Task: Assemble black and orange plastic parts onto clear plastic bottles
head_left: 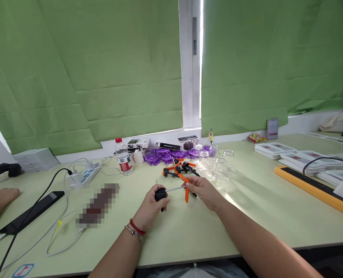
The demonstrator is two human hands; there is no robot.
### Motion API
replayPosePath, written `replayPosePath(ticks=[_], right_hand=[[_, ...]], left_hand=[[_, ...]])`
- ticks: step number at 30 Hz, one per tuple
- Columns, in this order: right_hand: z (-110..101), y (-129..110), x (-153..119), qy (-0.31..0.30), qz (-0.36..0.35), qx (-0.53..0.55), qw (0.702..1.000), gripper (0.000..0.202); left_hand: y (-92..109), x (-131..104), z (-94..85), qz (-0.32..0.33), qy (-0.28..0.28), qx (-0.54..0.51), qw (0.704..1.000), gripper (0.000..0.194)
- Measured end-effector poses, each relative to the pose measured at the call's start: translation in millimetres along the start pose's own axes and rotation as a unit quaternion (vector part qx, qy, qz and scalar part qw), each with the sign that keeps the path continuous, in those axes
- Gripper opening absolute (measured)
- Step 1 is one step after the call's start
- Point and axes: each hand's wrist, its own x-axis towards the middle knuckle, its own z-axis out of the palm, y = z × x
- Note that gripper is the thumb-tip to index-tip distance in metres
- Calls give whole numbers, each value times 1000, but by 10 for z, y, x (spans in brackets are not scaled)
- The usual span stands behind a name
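In my left hand is a rounded black piece, with the fingers closed around it. A thin metal rod runs from that piece to the right and reaches an orange-and-black bladed part. My right hand pinches this part between thumb and fingers; its orange arms point up-left and down. Whether the rod's tip is inside the part is hidden by the fingers. Just beyond lies a pile of similar orange and black parts. Behind them are several purple openwork pieces.
Clear plastic jars stand right of the pile, a water bottle to the left. Cables, a power strip and a black phone-like slab lie left, near another person's hand. White card stacks and a yellow-black bar lie right.
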Motion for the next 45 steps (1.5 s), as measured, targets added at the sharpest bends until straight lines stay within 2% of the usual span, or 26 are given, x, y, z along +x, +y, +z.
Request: replayPosePath(ticks=[3,6,10,16,20,23,29,32,34,36,39,42,45], right_hand=[[35,-14,-23,10,-52,-109,993,35],[117,-29,-72,23,-138,-232,963,29],[257,-57,-162,-9,-205,-332,921,27],[319,-60,-196,-18,-260,-373,890,24],[289,-29,-160,-34,-276,-377,883,22],[290,-26,-160,-37,-278,-379,882,21],[297,-43,-178,-63,-272,-386,879,26],[251,-53,-119,-19,-252,-364,896,29],[232,-66,-47,16,-216,-349,912,31],[257,-84,45,31,-172,-349,921,38],[394,-92,216,14,-121,-364,924,57],[587,-39,422,-32,-73,-384,920,65],[745,62,625,-11,-64,-424,903,65]], left_hand=[[0,-9,25,3,-19,15,1000,41],[-16,-20,40,19,-51,30,998,42],[-13,-46,69,41,-110,34,992,41],[3,-61,105,31,-133,7,991,41],[-20,-58,88,24,-147,-31,988,43],[-26,-65,83,30,-137,-37,989,40],[-16,-55,61,5,-80,-67,995,26],[7,-22,-23,26,10,-88,996,24],[27,0,-92,60,91,-121,987,24],[42,17,-148,89,143,-147,975,24],[36,38,-199,116,183,-165,962,22],[-3,66,-242,141,240,-193,941,21],[-49,99,-298,145,297,-231,915,20]])
